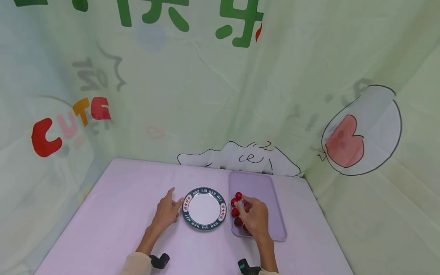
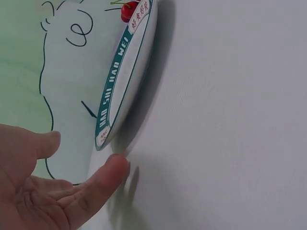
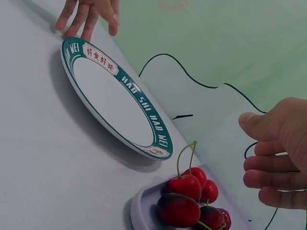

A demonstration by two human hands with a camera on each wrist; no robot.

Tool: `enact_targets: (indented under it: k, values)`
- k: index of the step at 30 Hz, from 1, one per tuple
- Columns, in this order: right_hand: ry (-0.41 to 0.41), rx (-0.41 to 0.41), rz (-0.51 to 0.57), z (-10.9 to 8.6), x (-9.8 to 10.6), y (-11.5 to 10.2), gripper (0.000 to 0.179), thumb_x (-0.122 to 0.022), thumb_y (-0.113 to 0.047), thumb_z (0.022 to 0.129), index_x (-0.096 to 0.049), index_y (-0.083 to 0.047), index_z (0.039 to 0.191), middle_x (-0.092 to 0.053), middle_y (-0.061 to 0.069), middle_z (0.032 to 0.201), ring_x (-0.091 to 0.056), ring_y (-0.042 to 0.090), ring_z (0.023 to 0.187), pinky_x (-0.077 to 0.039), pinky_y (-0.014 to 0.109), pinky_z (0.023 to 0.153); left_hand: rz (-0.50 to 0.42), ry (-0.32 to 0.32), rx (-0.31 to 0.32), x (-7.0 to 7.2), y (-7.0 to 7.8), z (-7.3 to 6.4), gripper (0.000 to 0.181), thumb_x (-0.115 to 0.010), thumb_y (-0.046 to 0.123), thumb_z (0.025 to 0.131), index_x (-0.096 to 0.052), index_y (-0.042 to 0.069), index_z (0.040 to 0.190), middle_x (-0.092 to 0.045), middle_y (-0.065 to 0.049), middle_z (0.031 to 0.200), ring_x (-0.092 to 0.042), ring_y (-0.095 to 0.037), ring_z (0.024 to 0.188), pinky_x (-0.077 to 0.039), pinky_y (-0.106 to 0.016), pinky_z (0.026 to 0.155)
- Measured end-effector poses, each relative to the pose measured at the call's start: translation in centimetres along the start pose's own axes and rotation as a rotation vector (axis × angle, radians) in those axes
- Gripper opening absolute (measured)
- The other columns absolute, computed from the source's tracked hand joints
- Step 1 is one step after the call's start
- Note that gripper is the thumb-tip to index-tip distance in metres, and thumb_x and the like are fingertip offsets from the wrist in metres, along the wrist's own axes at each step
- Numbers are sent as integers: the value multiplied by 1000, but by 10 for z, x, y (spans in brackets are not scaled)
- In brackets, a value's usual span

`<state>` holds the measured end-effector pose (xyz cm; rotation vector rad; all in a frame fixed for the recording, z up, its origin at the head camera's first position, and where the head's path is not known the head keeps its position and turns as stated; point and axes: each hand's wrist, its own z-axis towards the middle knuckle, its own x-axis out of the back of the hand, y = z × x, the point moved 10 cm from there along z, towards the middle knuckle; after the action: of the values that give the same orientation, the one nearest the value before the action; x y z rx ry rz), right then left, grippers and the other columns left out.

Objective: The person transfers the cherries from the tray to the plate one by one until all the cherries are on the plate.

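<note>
A round white plate (image 1: 204,209) with a dark green lettered rim lies on the table. My left hand (image 1: 167,212) is beside its left edge, fingers spread and holding nothing; in the left wrist view a fingertip (image 2: 117,165) points toward the rim. To the right, several red cherries (image 1: 235,212), some with green stems, lie along the left side of a lilac tray (image 1: 256,184). Over them hovers my right hand (image 1: 257,218), which hides part of the fruit. In the right wrist view, that hand's thumb and fingers stand apart above the cherries (image 3: 184,188), with nothing between them.
The table (image 1: 120,191) has a pale pinkish-white top. Behind it and on both sides hangs a light green curtain (image 1: 192,95) printed with letters and drawings. The tray stands a little right of the plate, near the table's back edge.
</note>
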<state>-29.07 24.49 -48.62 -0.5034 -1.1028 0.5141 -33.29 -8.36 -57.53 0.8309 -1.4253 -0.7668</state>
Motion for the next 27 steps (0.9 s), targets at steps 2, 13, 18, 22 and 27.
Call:
enact_targets:
  k: [2, 13, 18, 22, 27]
  values:
    - [15, -12, 28, 1, -4, 5, 35, -90, -15, 90, -82, 1, 120, -75, 10, 83, -55, 13, 70, -45, 20, 57, -67, -20, 15, -5, -2, 0, 66, -64, 23, 112, -36, -4, 165, -69, -13, 88, -68, -17, 58, -57, -26, 50]
    - [26, -24, 142, -3, -10, 2, 30, -89, -6, 90, -82, 5, 117, -75, 12, 87, -63, 16, 74, -54, 18, 61, -123, 19, -26, -15, -6, 2, 46, -63, 12, 110, -57, -8, 151, -70, -15, 86, -67, -15, 48, -49, -20, 47]
    - [31, -40, 140, -4, -13, -1, 28, -89, -5, 90, -82, 6, 115, -74, 13, 84, -61, 14, 73, -54, 18, 60, -218, 18, 4, -21, -20, 7, 38, -63, 10, 110, -64, -5, 145, -68, -12, 81, -67, -13, 47, -53, -22, 46]
    - [56, -35, 131, -4, -18, -3, 26, -89, -3, 89, -83, 7, 111, -75, 13, 83, -61, 14, 71, -54, 19, 60, -281, 33, 27, -24, -27, 7, 34, -67, 5, 106, -70, -4, 138, -66, -11, 81, -66, -12, 46, -53, -21, 46]
    - [72, -52, 114, -3, -33, 7, 27, -92, -6, 87, -84, 3, 112, -75, 11, 85, -62, 15, 74, -56, 18, 64, -303, 56, 10, -25, -29, 6, 34, -71, 4, 103, -72, -4, 136, -67, -12, 84, -68, -13, 48, -54, -19, 48]
